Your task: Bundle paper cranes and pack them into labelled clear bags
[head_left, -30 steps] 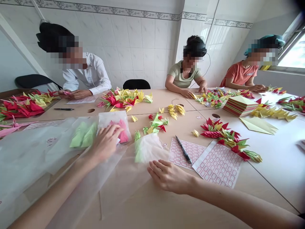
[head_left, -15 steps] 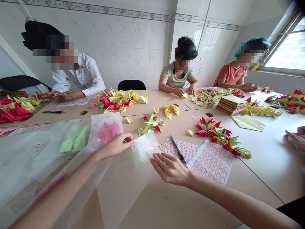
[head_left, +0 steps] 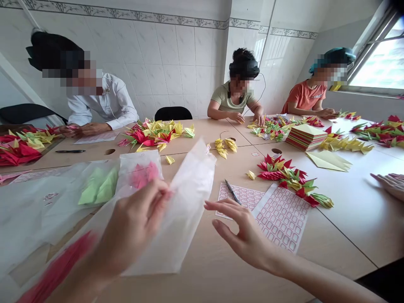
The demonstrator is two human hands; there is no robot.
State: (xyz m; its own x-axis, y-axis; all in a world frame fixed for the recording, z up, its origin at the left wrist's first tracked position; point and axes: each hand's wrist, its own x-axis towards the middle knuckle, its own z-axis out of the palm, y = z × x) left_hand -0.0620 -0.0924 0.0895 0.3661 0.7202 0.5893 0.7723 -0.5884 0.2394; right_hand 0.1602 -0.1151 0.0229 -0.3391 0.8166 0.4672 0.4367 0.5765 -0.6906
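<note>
My left hand (head_left: 135,227) is closed, pinching the edge of a translucent plastic bag (head_left: 189,185) that is lifted and tilted above the table. Just right of the bag, my right hand (head_left: 240,231) has its fingers apart and holds nothing. Under that hand lie sheets of red-bordered labels (head_left: 280,223), with a black pen (head_left: 232,192) on one of them. Bags with green folded paper (head_left: 99,185) and pink folded paper (head_left: 145,173) lie left of my left hand. Another pink bundle (head_left: 59,265) shows beneath my left forearm.
Folded paper cranes (head_left: 158,132) are heaped across the table (head_left: 252,277). A stack of coloured paper (head_left: 304,138) stands at the right. Three people sit opposite, and another person's hand (head_left: 389,184) rests at the right edge.
My left hand has drawn back toward me, and the bag has been raised, now covering the small green and red cranes behind it. My right hand's fingers have spread apart.
</note>
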